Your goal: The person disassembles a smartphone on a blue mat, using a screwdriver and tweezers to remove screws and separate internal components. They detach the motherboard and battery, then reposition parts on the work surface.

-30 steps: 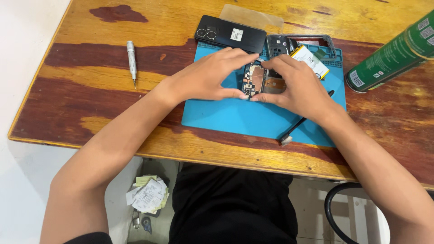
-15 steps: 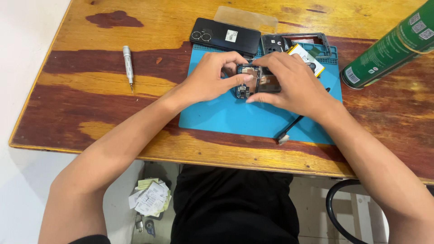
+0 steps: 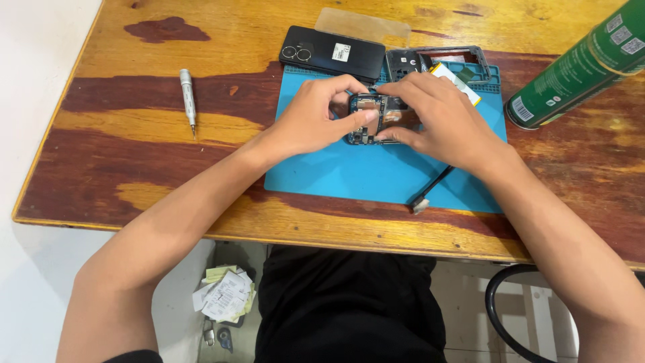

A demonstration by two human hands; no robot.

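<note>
Both hands meet over the middle of the blue work mat (image 3: 349,178), and between them they hold a small phone circuit board (image 3: 371,117), dark with blue and copper-coloured parts on it. The left hand (image 3: 312,121) has its fingers curled closed around the left edge of the board, the thumb pressing on its front. The right hand (image 3: 440,117) covers the right side, fingers bent and pinching the lower edge; how much of the board it grips I cannot tell, because the hand hides it. In my judgement the step in hand is handling this board of the opened phone, turning or checking it just above the mat. The next move calls for a light and steady grip by the edges only, since the small parts on the surface look delicate. Behind the hands lie the black back cover (image 3: 332,52) with two camera rings and the empty phone frame (image 3: 437,60). A thin brush (image 3: 433,188) lies on the mat near the right wrist, a small silver screwdriver (image 3: 187,101) lies well apart on the wooden table (image 3: 134,154), and a green spray can (image 3: 578,67) lies at the right.
</note>
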